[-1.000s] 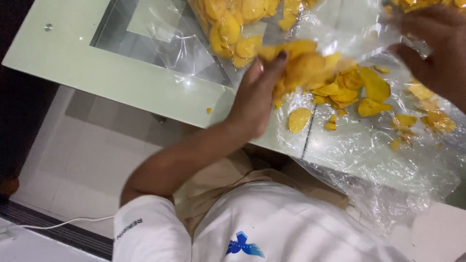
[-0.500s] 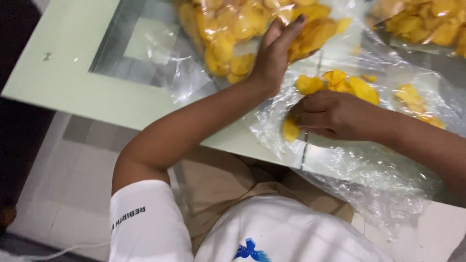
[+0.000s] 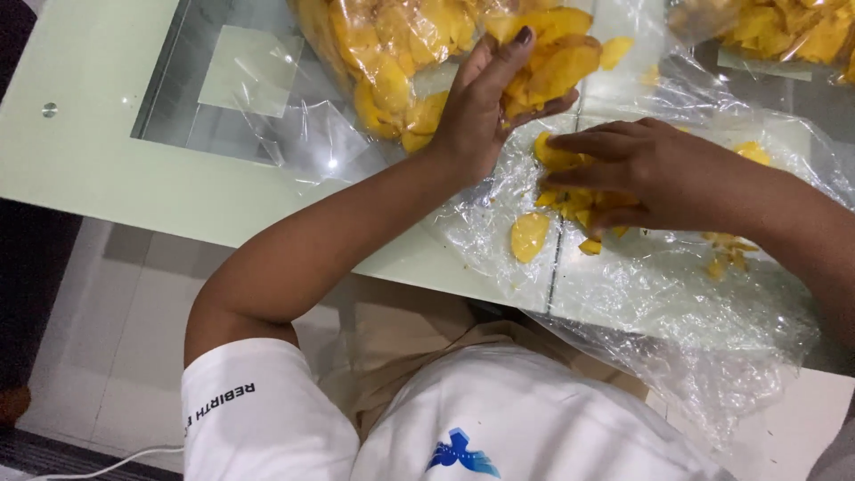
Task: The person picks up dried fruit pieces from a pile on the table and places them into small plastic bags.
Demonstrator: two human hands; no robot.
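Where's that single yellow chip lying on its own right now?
In the head view, the lone yellow chip lies on the clear plastic sheet, just below the left hand and left of the right hand.

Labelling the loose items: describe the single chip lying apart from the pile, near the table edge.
The lone chip is a thin, roughly round yellow slice, lying flat on the crinkled clear plastic sheet spread over the glass table. It looks whole and dry. It sits below and left of the right hand, apart from the chips under that hand; no fingers touch it.
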